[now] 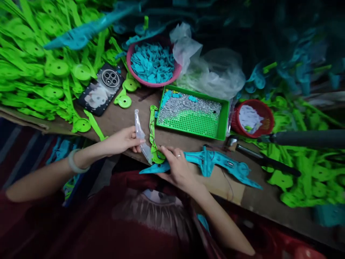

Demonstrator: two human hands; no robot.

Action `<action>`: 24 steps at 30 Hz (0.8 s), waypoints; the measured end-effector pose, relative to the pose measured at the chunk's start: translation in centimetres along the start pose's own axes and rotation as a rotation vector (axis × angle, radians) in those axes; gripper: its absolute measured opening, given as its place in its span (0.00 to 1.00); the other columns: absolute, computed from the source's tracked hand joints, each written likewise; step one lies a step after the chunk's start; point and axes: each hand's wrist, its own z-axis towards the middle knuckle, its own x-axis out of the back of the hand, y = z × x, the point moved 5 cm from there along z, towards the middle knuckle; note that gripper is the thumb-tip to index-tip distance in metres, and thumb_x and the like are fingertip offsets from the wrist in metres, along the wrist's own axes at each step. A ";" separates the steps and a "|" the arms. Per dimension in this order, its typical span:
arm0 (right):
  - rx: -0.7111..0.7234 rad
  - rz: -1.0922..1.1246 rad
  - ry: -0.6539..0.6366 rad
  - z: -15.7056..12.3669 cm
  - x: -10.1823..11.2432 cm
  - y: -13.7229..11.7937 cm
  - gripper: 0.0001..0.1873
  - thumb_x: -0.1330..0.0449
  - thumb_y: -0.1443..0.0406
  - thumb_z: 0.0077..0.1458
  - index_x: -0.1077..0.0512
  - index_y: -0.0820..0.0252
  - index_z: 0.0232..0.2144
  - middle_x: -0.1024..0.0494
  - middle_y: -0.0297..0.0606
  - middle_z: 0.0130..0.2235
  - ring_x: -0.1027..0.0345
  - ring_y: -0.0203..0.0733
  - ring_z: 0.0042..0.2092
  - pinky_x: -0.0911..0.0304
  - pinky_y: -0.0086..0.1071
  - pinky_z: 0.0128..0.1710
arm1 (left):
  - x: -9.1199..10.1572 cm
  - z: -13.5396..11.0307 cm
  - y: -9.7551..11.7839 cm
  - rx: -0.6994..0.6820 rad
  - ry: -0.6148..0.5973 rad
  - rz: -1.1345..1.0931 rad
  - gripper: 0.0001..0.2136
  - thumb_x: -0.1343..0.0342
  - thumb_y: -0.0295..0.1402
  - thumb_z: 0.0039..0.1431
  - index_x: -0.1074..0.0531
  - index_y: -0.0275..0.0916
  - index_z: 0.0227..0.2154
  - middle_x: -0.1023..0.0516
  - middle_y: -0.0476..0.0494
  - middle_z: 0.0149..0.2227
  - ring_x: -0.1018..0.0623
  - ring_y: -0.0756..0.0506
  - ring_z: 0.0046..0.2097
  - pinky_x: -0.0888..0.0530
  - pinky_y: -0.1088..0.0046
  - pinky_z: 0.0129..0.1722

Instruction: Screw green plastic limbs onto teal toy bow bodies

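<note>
My left hand (129, 140) pinches a curved, translucent whitish plastic piece (138, 124), held just left of a slim green plastic part (152, 131). That green part stands away from me, its round end resting on the left end of a long blue plastic part (205, 158). My right hand (176, 163) is closed over the joint between the blue and green parts, a ring on one finger. The blue part lies across the table edge, with thin dark wire along it. My right fingertips partly cover the joint.
Beyond my hands is a green perforated tray (226, 122) of small metal pieces. Behind stand a pink bowl (176, 73) of blue pieces and a red basket (265, 124) of white pieces. A hammer (264, 158) lies right; a phone (99, 90) and piled green parts (35, 68) lie left.
</note>
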 end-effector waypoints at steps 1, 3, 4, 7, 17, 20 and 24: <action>-0.017 0.004 -0.022 -0.3 -0.1 0.3 0.44 0.41 0.54 0.60 0.60 0.58 0.68 0.31 0.53 0.54 0.36 0.55 0.54 0.33 0.51 0.49 | -0.3 0.6 0.0 -0.004 -0.034 0.016 0.11 0.40 0.36 0.56 0.33 0.36 0.36 0.23 0.51 0.27 0.24 0.52 0.27 0.27 0.76 0.30; -0.037 0.016 -0.052 -0.5 -0.2 0.7 0.42 0.40 0.53 0.59 0.55 0.59 0.67 0.31 0.53 0.54 0.35 0.55 0.54 0.33 0.50 0.50 | -0.5 1.4 0.2 -0.014 -0.084 0.042 0.10 0.40 0.35 0.57 0.33 0.36 0.35 0.23 0.50 0.27 0.23 0.52 0.28 0.27 0.76 0.30; -0.042 0.021 -0.062 -0.6 -0.3 0.9 0.42 0.40 0.53 0.58 0.53 0.60 0.67 0.30 0.52 0.54 0.35 0.54 0.54 0.33 0.50 0.50 | -0.5 1.6 0.2 -0.013 -0.101 0.051 0.10 0.40 0.35 0.57 0.33 0.36 0.35 0.23 0.50 0.27 0.23 0.52 0.28 0.27 0.76 0.29; -0.041 0.028 -0.087 -0.6 -0.2 1.0 0.39 0.40 0.54 0.59 0.49 0.61 0.66 0.29 0.52 0.54 0.35 0.53 0.54 0.34 0.48 0.50 | -0.6 1.9 0.2 0.010 -0.111 0.074 0.10 0.40 0.36 0.57 0.33 0.36 0.35 0.23 0.49 0.27 0.23 0.51 0.27 0.27 0.76 0.29; 0.146 -0.056 -0.115 -0.5 0.6 0.6 0.29 0.44 0.56 0.63 0.40 0.65 0.61 0.30 0.50 0.60 0.40 0.53 0.57 0.40 0.46 0.52 | -1.2 2.1 0.0 0.051 -0.004 0.163 0.12 0.39 0.39 0.56 0.33 0.35 0.33 0.22 0.47 0.26 0.21 0.50 0.27 0.25 0.75 0.29; 0.164 -0.074 -0.104 -0.5 0.5 0.6 0.29 0.45 0.56 0.63 0.40 0.66 0.61 0.31 0.51 0.61 0.41 0.53 0.58 0.41 0.46 0.53 | -1.1 1.9 0.0 0.055 0.036 0.173 0.12 0.39 0.38 0.56 0.33 0.36 0.33 0.22 0.48 0.25 0.21 0.50 0.27 0.24 0.76 0.30; 0.171 -0.047 -0.094 -0.7 0.4 0.7 0.33 0.43 0.53 0.61 0.41 0.67 0.62 0.31 0.51 0.61 0.41 0.54 0.59 0.42 0.46 0.54 | -1.4 1.7 0.2 0.084 0.062 0.140 0.11 0.39 0.36 0.57 0.34 0.36 0.34 0.23 0.49 0.24 0.22 0.52 0.27 0.25 0.77 0.30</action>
